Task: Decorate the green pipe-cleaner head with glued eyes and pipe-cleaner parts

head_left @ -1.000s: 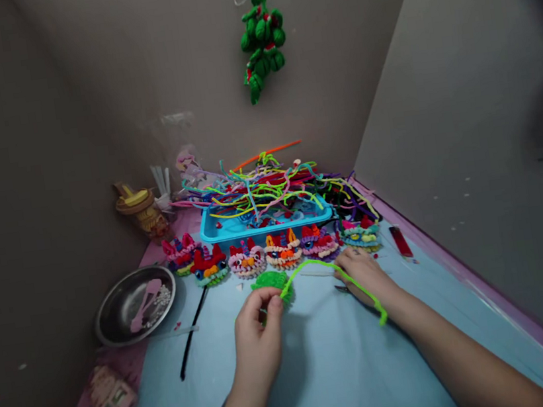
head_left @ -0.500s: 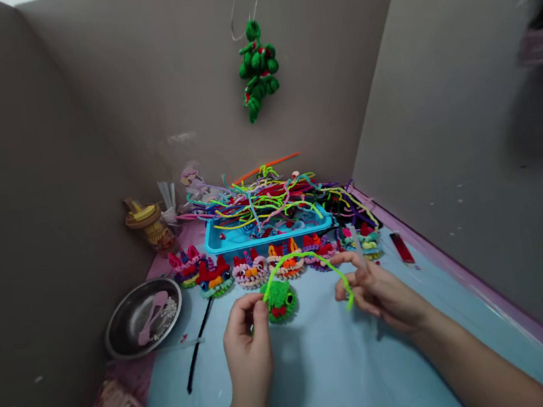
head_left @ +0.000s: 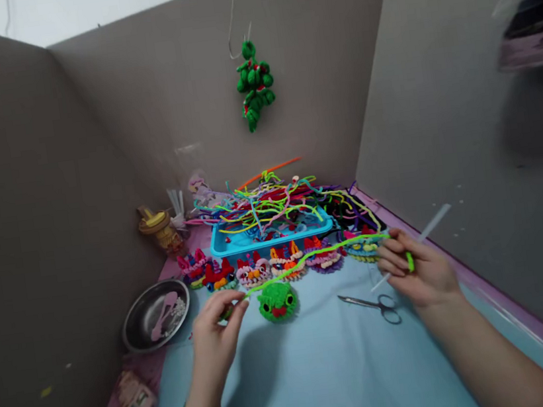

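Left hand pinches this lime pipe cleaner. Right hand grips the other end, plus some clear-ish stick.

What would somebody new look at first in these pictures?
Probably the tangle of bright fuzzy stems heaped over the blue tray at the back. Next, maybe the green face with red lips, pictured just below the lime stem stretched between left hand and right hand. Up high, a green bunch hangs before the grey wall.

Fuzzy, matt green strip; shiny metal scissors.
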The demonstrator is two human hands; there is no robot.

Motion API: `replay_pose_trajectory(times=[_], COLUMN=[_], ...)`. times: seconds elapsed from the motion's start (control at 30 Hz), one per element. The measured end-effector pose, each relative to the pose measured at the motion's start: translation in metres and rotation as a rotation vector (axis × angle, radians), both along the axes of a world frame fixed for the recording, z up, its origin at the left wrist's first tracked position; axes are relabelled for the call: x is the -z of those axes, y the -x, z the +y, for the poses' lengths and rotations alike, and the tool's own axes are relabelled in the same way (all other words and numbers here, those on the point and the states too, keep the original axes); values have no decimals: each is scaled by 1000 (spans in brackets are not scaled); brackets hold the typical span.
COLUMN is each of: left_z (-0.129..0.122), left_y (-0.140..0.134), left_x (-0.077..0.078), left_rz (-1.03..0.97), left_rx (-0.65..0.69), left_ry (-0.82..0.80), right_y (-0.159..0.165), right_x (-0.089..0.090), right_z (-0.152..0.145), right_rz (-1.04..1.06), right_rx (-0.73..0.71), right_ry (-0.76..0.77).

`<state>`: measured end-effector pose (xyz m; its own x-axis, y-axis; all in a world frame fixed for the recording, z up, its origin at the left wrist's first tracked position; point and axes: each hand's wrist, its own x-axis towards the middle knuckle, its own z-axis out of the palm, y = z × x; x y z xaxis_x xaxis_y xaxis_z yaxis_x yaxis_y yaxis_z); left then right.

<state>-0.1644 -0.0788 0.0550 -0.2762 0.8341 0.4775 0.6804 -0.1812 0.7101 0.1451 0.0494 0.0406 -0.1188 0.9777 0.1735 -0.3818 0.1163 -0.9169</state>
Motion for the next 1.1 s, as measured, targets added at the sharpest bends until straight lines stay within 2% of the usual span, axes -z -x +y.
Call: replay_pose_trajectory(times=[0.1, 0.2, 0.27, 0.33, 0.4, 0.43, 0.5, 0.6, 0.67, 0.73, 0.93, 1.1], left_z=[-13, -35, -53, -67, -77, -80, -81, -75, -67, -59, -39, -23], left_y=[17, 38, 51, 56, 47, 38, 10, -41, -68, -85, -91, -88], left_x=[2, 16, 29, 42, 52, 56, 58, 54, 48, 43, 35, 41], left_rz=[169, 306, 375, 435, 474, 482, 476, 476, 475, 397, 283, 291], left_rx=[-21, -108, -157, -190, -244, -285, -325, -167, -17, 62, 167, 230], left_ry=[7, 57, 113, 203, 237, 197, 21, -211, -262, -237, -298, -311], right_y=[-4, 6, 18, 34, 49, 55, 66, 74, 75, 75, 74, 77], right_x=[1, 4, 5, 7, 10, 12, 16, 22, 24, 24, 23, 29], right_z=[3, -4, -16, -33, -50, -58, -69, -75, -75, -74, -76, -76], right_rz=[-14, -26, -77, -150, -216, -229, -221, -193, -187, -197, -225, -187], right_rx=[-24, -173, -382, -667, -888, -931, -917, -866, -847, -819, -812, -832], right_ry=[20, 187, 280, 296, 269, 260, 273, 305, 323, 337, 322, 362])
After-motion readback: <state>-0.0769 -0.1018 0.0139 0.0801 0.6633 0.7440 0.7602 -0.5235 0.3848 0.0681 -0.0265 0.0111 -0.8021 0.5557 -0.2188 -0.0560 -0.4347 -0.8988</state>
